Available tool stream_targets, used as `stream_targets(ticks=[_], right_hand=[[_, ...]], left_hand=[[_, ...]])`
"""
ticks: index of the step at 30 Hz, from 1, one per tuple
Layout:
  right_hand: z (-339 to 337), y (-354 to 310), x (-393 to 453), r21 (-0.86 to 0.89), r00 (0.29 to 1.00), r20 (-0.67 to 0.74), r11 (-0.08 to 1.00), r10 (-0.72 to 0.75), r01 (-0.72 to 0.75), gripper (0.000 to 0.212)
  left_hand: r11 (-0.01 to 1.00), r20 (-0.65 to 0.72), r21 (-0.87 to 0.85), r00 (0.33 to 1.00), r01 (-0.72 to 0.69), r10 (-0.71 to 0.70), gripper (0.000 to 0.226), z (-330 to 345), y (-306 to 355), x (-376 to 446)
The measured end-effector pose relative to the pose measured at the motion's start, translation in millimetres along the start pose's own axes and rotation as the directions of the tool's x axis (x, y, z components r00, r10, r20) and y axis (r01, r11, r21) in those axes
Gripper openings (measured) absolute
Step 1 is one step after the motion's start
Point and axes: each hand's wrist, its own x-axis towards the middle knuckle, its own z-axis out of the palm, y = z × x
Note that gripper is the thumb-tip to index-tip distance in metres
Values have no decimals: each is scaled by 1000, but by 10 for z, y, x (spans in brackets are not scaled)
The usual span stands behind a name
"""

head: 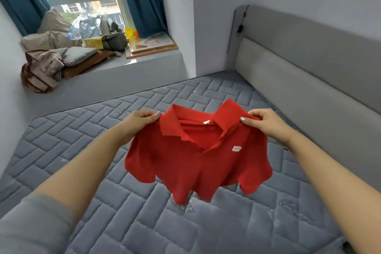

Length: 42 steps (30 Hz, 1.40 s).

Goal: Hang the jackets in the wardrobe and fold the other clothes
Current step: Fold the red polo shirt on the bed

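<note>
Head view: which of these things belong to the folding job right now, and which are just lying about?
In the job:
red polo shirt, held up by the shoulders
left hand and right hand, pinching it
quilted mattress below it

Lying about:
crumpled clothes on the window ledge
yellow box
grey bag
plastic bag
headboard

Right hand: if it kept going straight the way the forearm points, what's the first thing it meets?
The right hand already pinches the red polo shirt at the shoulder. Beyond that, its line runs up and left over the mattress toward the window ledge; the mattress probably comes first, but depth is unclear.
</note>
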Motion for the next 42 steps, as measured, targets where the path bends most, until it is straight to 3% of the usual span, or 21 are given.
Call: stream_targets(ticks=[4,7,9,14,17,19,23,27,29,32,34,37,40,42], right_hand=[[57,13,33,-33,937,-301,984,-179,177,12],[218,-18,-162,57,913,-351,969,-206,241,6],[447,16,-379,63,912,-351,966,-214,251,14],[1472,530,-1125,-225,966,-160,960,-203,165,25],[2412,1141,-1559,-318,1000,-11,948,-13,8,37],[3030,1600,-1799,-359,989,89,930,122,-83,32],[4303,2485,-2223,-458,880,342,876,329,-150,26],[5156,3017,-2583,-501,747,532,859,398,-101,27],[5411,3121,-2706,-500,719,574,863,391,-70,26],[5700,3133,-2877,-475,655,660,880,367,-14,27],[5838,3083,-2979,-476,610,693,879,383,-11,30],[5907,3036,-3039,-500,520,725,865,451,-53,42],[5772,3055,-2962,-442,462,725,860,510,-255,36],[5549,3105,-2861,-312,500,684,832,532,-458,24]], left_hand=[[993,-134,-62,986,-105,96,18,285,178,376],[977,-158,-37,967,-209,200,17,323,131,353],[972,-88,12,968,-233,233,16,264,-61,232],[933,173,265,964,-244,203,19,37,-1056,-195],[819,206,527,969,-226,135,25,-111,-2185,-325],[735,194,663,981,-143,16,25,-81,-3013,-486],[639,177,769,965,-11,-196,22,101,-4673,-887],[628,156,778,969,0,-193,32,129,-5756,-1408],[620,185,784,967,-38,-174,31,89,-6047,-1650],[537,202,837,971,-101,-131,11,-48,-6235,-1907],[500,154,864,976,-59,-151,16,-115,-6271,-2053],[512,17,850,968,119,-252,16,-35,-6197,-2228],[548,-126,785,940,290,-316,25,319,-6012,-2353],[601,-234,693,913,397,-334,28,619,-5814,-2427]])
